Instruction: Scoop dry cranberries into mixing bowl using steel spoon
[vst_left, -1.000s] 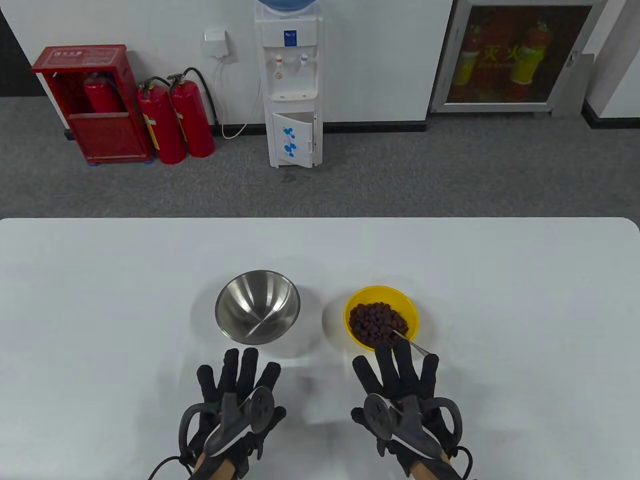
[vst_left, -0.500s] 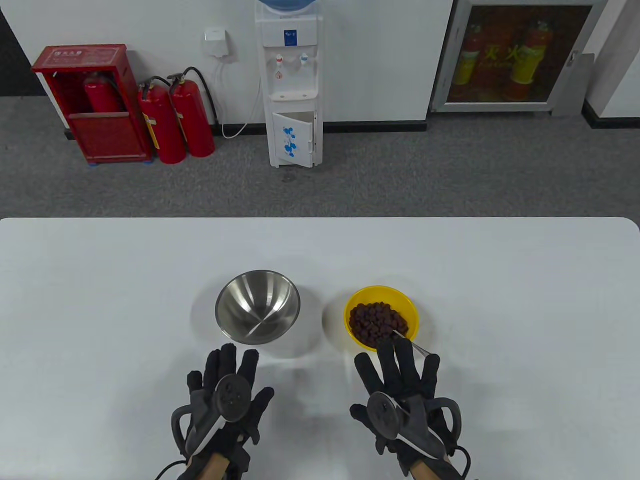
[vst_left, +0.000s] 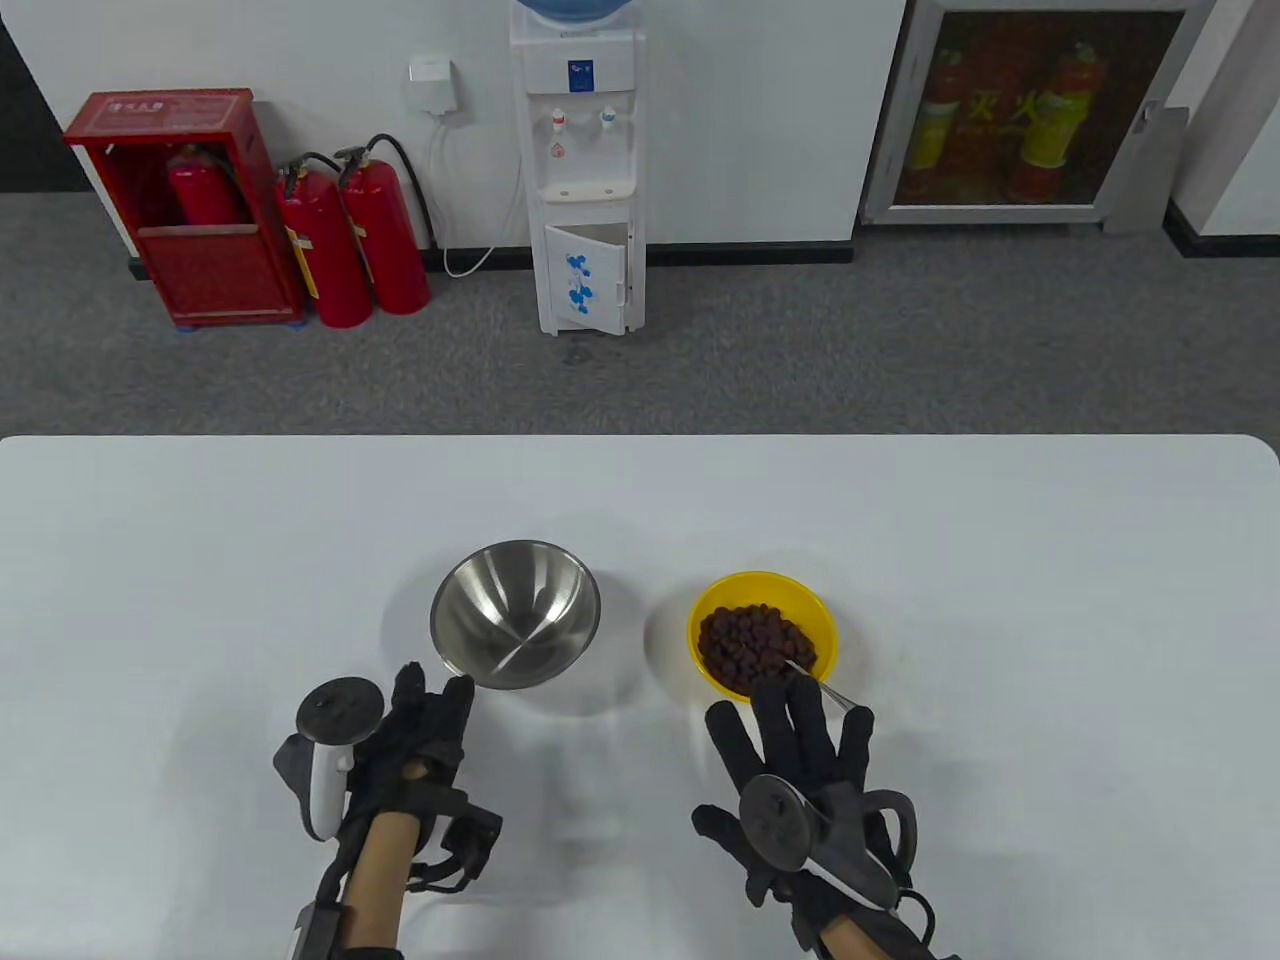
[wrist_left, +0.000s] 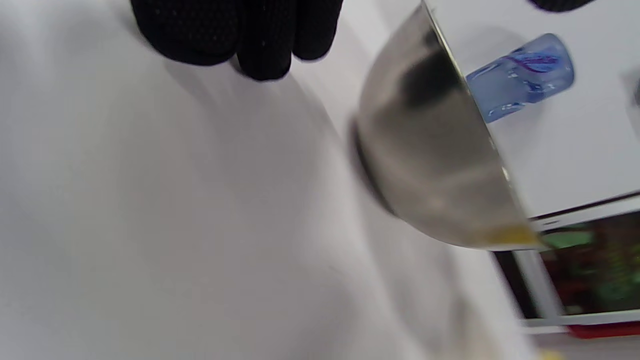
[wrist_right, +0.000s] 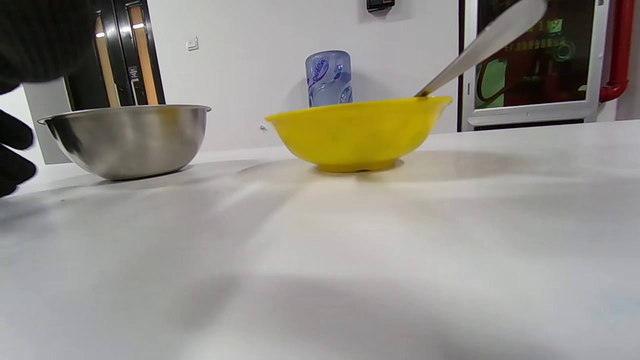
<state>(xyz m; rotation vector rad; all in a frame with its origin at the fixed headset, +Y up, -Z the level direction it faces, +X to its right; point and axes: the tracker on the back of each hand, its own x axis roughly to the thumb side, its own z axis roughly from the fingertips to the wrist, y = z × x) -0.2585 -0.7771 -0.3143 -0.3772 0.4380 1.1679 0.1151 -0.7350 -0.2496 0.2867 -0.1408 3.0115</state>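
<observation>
Steel mixing bowl (vst_left: 515, 612) beside yellow cranberry bowl (vst_left: 815, 610).

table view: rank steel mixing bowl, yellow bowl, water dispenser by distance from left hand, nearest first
From the left hand:
1. Steel mixing bowl, just beyond its fingertips.
2. Yellow bowl, further right, by the right hand.
3. Water dispenser, against the back wall, off the table.

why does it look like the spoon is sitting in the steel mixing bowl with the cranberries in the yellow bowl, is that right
Not quite. The steel spoon rests in the yellow bowl, on the dry cranberries, its handle leaning over the rim. The steel mixing bowl holds nothing. The table view shows both; the right wrist view confirms the handle rises from the yellow bowl.
</observation>
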